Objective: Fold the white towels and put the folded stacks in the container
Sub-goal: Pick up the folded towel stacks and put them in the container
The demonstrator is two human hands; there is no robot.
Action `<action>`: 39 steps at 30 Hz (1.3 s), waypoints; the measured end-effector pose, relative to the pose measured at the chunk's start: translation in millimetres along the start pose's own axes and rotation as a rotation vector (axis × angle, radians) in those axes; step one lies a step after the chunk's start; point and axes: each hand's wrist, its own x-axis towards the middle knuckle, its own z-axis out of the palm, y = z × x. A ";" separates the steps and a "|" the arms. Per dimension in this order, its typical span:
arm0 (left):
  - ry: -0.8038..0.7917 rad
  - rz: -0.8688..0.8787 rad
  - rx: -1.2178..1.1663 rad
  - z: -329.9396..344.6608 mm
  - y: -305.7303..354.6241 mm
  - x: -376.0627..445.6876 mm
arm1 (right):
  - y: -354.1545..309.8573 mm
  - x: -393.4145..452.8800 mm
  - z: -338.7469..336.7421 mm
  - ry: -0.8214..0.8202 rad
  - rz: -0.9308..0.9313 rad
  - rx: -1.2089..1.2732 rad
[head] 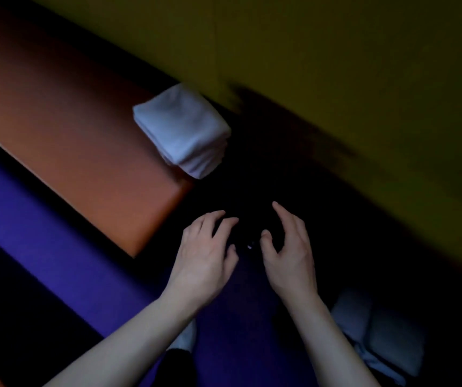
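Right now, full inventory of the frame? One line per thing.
folded towel stack: 1, white, on the end of the orange surface
folded towels: looks like 2, white, dim, low right
orange surface: 1, orange-brown, upper left
purple floor: 1, purple, lower left to centre
wall: 1, yellow-green, top right
dark area: black, too dark to make out, ahead of both hands
left hand: 1, bare, fingers spread, empty
right hand: 1, bare, fingers spread, empty
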 end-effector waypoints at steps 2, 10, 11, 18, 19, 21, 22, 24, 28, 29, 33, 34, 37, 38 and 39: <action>0.016 -0.034 0.014 -17.4 -33.1 9.8 | -22.5 21.0 26.1 -0.014 -0.023 0.000; 0.100 -0.095 0.008 -41.8 -128.2 88.3 | -74.9 151.1 97.3 -0.045 -0.120 -0.093; 0.116 -0.109 0.001 -40.4 -135.0 102.2 | -77.5 170.5 102.2 -0.038 -0.148 -0.106; 0.172 -0.251 -0.026 -14.6 -180.8 173.7 | -89.6 292.5 137.6 -0.130 -0.396 -0.299; 0.162 -0.263 -0.012 -10.1 -184.7 178.3 | -89.9 304.5 142.4 -0.176 -0.402 -0.321; 0.152 -0.267 -0.021 -0.7 -193.2 183.1 | -83.6 326.8 151.5 -0.303 -0.378 -0.361; 0.171 -0.256 -0.057 3.4 -198.2 184.4 | -78.6 335.9 155.8 -0.376 -0.354 -0.354; 0.234 -0.277 -0.188 8.8 -203.8 186.9 | -66.9 348.4 162.3 -0.495 -0.290 -0.240; 0.269 -0.436 -0.506 13.9 -206.5 196.8 | -54.9 355.3 172.7 -0.605 -0.138 -0.003; 0.244 -0.444 -0.599 13.9 -206.4 200.2 | -51.5 356.2 174.7 -0.606 -0.119 0.020; 0.211 -0.454 -0.825 13.1 -205.0 211.7 | -45.3 358.6 177.7 -0.629 -0.089 0.044; 0.211 -0.477 -0.862 12.7 -202.6 213.8 | -45.9 358.7 177.4 -0.635 -0.078 0.055; 0.196 -0.538 -0.960 12.2 -195.9 218.1 | -51.2 361.2 175.0 -0.658 -0.037 0.064; 0.192 -0.546 -0.974 12.2 -196.0 218.1 | -54.2 361.3 174.1 -0.662 -0.027 0.061; 0.193 -0.549 -0.988 11.0 -196.3 217.9 | -57.3 360.4 174.2 -0.657 -0.027 0.056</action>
